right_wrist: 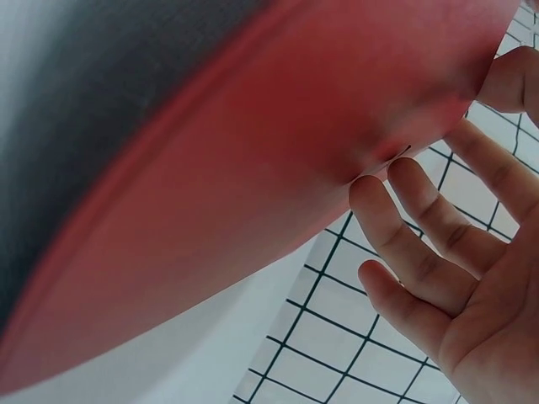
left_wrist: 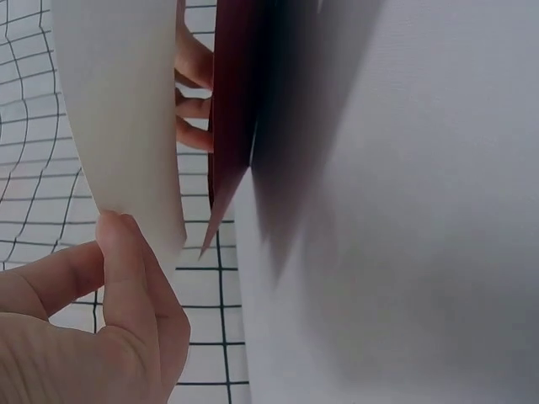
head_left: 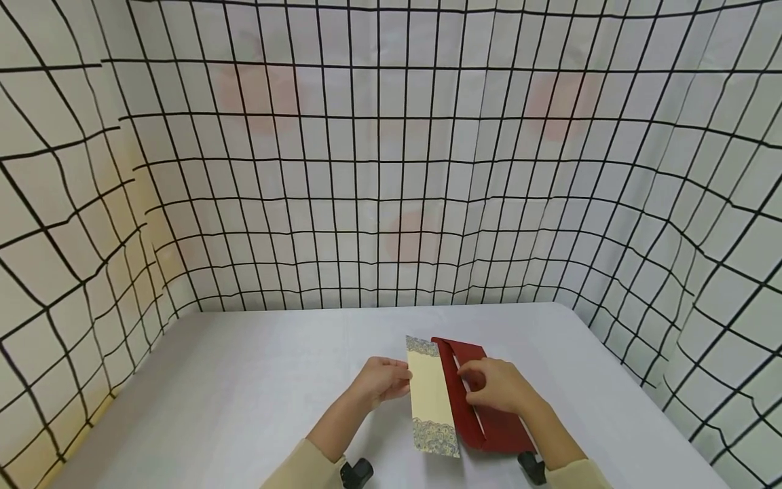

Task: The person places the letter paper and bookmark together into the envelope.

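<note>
A cream card (head_left: 430,390) with lace-patterned ends stands tilted near the front of the table. My left hand (head_left: 383,379) pinches its left long edge; in the left wrist view the thumb and fingers meet on the card's pale back (left_wrist: 126,101). Just right of the card is a red envelope (head_left: 501,431), with a pale strip showing along its opening. My right hand (head_left: 497,386) grips the envelope at that opening. In the right wrist view its fingertips touch the envelope's red face (right_wrist: 210,210), and part of the thumb's hold is out of sight.
A white table (head_left: 275,367) lies under the hands. White walls with a black grid (head_left: 379,163) surround its back and sides. Small black devices (head_left: 357,472) are worn at both wrists.
</note>
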Motion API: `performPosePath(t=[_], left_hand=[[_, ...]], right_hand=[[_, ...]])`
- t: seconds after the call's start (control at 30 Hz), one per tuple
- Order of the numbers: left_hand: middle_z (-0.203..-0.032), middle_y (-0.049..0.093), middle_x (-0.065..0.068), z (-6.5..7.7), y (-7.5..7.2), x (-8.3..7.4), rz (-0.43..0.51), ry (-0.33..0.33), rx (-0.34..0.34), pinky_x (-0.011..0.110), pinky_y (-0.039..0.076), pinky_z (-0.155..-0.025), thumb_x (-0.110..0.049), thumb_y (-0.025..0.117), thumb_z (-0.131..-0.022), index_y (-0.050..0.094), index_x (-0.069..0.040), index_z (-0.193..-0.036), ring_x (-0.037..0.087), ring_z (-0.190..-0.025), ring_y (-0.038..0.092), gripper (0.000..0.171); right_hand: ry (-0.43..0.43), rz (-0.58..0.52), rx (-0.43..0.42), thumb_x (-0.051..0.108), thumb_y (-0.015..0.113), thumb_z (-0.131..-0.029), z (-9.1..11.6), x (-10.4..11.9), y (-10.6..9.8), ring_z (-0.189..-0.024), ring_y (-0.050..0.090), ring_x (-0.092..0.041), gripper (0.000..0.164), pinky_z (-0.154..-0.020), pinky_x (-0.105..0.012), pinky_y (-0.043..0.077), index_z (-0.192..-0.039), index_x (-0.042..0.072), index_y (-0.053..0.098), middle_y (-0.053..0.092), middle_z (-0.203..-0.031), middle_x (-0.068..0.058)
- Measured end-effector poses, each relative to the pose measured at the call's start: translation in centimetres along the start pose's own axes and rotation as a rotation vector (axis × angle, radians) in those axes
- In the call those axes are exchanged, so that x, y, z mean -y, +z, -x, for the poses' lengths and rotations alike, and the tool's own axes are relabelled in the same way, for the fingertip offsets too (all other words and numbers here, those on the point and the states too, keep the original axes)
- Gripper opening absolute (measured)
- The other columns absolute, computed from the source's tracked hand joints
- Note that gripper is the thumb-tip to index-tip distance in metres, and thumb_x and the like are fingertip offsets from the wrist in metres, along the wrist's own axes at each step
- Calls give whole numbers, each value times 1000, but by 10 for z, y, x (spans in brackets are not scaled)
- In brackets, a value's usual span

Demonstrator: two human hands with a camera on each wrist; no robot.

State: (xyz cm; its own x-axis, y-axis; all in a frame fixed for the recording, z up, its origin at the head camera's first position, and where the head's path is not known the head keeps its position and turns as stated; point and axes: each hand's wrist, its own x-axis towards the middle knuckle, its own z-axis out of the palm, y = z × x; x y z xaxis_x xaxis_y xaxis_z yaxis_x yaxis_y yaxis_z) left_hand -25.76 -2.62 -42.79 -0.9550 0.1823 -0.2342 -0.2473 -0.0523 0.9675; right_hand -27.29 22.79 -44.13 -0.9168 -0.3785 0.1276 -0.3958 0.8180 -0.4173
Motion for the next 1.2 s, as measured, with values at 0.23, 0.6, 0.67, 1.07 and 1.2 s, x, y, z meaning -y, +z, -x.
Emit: performPosePath(t=[0.23, 0.6, 0.67, 1.07, 1.2], left_hand=[[-81, 61, 9, -8, 11, 2, 4, -6, -18, 19, 55, -62, 6, 63, -85, 60, 12, -103, 9, -64, 60, 20], [-80, 64, 11, -16, 32, 2, -61, 15, -103, 22, 56, -60, 7, 62, -81, 63, 12, -94, 10, -61, 60, 14], [-79, 64, 11, -18, 35, 1, -88, 20, -126, 22, 56, -59, 7, 62, -81, 64, 12, -93, 10, -59, 61, 13], [-74, 62, 11, -26, 43, 4, -269, 50, -199, 28, 57, -58, 7, 65, -81, 63, 8, -80, 18, -61, 66, 3], [-74, 61, 10, -28, 44, 6, -277, 48, -216, 28, 57, -57, 8, 65, -80, 61, 6, -79, 16, -59, 65, 4]], right_hand=[[21, -8, 4, 19, 79, -71, 1, 1, 0, -90, 58, -16, 34, -80, -44, 51, -104, 19, 71, 67, -99, 7], [26, -25, 12, 18, 78, -71, 2, 2, 0, -92, 57, -16, 36, -80, -45, 51, -106, 18, 71, 67, -101, 6], [32, -20, 13, 18, 79, -71, 2, 1, 0, -92, 58, -17, 37, -80, -45, 51, -107, 18, 71, 67, -102, 6], [35, -12, 20, 20, 81, -71, -1, 2, 0, -88, 54, -15, 37, -79, -44, 49, -106, 19, 70, 65, -99, 7], [48, -12, 14, 22, 82, -70, 0, 2, 1, -91, 56, -16, 37, -82, -46, 50, -105, 21, 71, 65, -100, 7]])
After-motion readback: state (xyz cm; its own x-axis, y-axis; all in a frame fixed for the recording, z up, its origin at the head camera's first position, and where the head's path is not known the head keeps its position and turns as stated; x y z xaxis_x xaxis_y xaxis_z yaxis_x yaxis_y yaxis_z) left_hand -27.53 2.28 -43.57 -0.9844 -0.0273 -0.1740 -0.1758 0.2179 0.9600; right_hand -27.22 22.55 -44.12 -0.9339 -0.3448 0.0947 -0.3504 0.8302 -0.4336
